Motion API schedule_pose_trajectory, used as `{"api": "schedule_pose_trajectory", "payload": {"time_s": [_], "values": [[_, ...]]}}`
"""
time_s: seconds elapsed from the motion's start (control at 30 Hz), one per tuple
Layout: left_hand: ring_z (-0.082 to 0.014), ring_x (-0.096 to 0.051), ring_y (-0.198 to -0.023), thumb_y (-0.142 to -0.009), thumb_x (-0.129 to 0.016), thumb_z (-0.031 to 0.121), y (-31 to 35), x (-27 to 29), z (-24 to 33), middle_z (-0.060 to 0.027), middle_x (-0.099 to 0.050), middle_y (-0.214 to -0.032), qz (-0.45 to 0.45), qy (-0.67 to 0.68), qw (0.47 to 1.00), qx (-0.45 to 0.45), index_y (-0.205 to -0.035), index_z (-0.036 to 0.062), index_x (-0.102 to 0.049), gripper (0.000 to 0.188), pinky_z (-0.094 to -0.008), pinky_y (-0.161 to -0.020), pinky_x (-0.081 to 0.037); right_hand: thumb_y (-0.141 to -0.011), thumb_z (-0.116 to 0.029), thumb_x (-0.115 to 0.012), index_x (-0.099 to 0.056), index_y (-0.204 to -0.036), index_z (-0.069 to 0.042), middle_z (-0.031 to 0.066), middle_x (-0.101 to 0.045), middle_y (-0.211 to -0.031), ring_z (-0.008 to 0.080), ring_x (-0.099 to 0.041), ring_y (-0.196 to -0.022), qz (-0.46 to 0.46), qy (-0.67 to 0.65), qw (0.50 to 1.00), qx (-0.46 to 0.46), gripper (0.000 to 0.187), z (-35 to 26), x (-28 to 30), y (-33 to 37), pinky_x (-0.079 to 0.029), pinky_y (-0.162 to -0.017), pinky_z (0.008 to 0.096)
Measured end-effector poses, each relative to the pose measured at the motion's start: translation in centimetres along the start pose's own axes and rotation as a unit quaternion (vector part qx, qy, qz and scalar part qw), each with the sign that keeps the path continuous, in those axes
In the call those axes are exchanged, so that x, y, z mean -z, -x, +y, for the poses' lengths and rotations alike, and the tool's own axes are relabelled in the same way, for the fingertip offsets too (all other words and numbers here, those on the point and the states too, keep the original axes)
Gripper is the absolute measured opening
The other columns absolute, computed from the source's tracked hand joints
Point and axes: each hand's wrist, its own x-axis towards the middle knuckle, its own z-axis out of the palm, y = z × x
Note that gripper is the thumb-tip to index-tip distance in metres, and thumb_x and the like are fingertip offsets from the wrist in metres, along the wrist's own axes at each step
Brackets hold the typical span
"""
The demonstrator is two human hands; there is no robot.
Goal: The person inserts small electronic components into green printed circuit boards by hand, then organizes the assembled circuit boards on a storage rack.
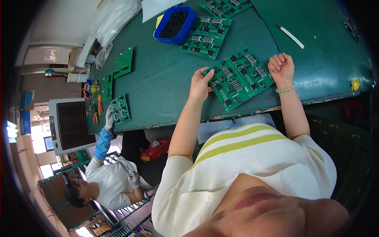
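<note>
A green circuit board panel with several digit displays and small black parts is tilted over the table's near side. My left hand grips its left corner, thumb on top and the fingers partly hidden beneath. Just off the panel's right edge, my right hand is closed, its fingers curled toward the palm; anything inside them is hidden. Beyond the panel, more circuit boards lie beside a blue bin filled with small black parts.
A white-handled tool lies on the green table at the far right. To the left, a co-worker's gloved hand touches another board. Pliers and more boards are nearby. A yellow item sits at the right edge.
</note>
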Motion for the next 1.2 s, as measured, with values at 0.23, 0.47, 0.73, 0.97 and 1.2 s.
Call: {"api": "schedule_pose_trajectory", "payload": {"time_s": [0.23,0.47,0.73,0.97,1.2], "values": [[-0.0200,-0.061,-0.081,-0.087,-0.057,0.012,0.0,-1.7,-1.0,-0.0102,-0.055,-0.096,0.027,0.055,0.998,0.003,-0.115,0.0012,-0.036,0.037,-0.0384,-0.055,-0.055,-0.084,-0.019,-0.044,-0.032,-0.057,-0.012,-0.0010,-0.029,-0.051,0.0104,-0.026,-0.042,0.028,-0.045,0.991,0.122,0.030,-1.9,0.8,0.1,-0.020,-0.036,0.0241],[-0.0308,-0.059,-0.093,-0.092,-0.047,0.014,-0.6,-2.4,-1.4,-0.0194,-0.052,-0.108,0.006,0.151,0.988,0.018,-0.117,-0.0032,-0.035,0.033,-0.0446,-0.077,-0.051,-0.082,-0.018,-0.045,-0.033,-0.057,-0.012,-0.0008,-0.030,-0.052,0.0104,-0.026,-0.043,-0.003,-0.058,0.994,0.097,0.029,-1.6,0.7,0.0,-0.021,-0.037,0.0240],[-0.0345,-0.056,-0.102,-0.096,-0.032,0.016,-3.1,-3.1,-0.6,-0.0236,-0.053,-0.110,-0.009,0.155,0.988,0.015,-0.109,-0.0048,-0.043,0.027,-0.0458,-0.084,-0.050,-0.084,-0.019,-0.046,-0.034,-0.059,-0.012,-0.0012,-0.031,-0.054,0.0096,-0.026,-0.043,0.017,-0.042,0.998,0.040,0.028,-1.1,0.8,-0.1,-0.020,-0.037,0.0231],[-0.0337,-0.056,-0.100,-0.095,-0.037,0.017,-5.4,-4.0,-0.5,-0.0195,-0.055,-0.108,0.024,0.163,0.986,0.030,-0.107,-0.0010,-0.043,0.022,-0.0471,-0.083,-0.051,-0.085,-0.019,-0.045,-0.034,-0.060,-0.012,-0.0011,-0.031,-0.054,0.0093,-0.026,-0.043,0.013,-0.031,0.999,0.029,0.028,-1.0,0.6,-0.1,-0.020,-0.037,0.0229],[-0.0314,-0.056,-0.100,-0.095,-0.038,0.015,-4.9,-4.2,-0.7,-0.0152,-0.054,-0.109,0.053,0.214,0.975,0.029,-0.111,-0.0002,-0.043,0.023,-0.0474,-0.085,-0.050,-0.085,-0.019,-0.045,-0.034,-0.060,-0.012,-0.0011,-0.031,-0.054,0.0093,-0.027,-0.043,0.022,-0.022,0.999,0.021,0.028,-0.9,0.4,-0.2,-0.020,-0.036,0.0230]]}}
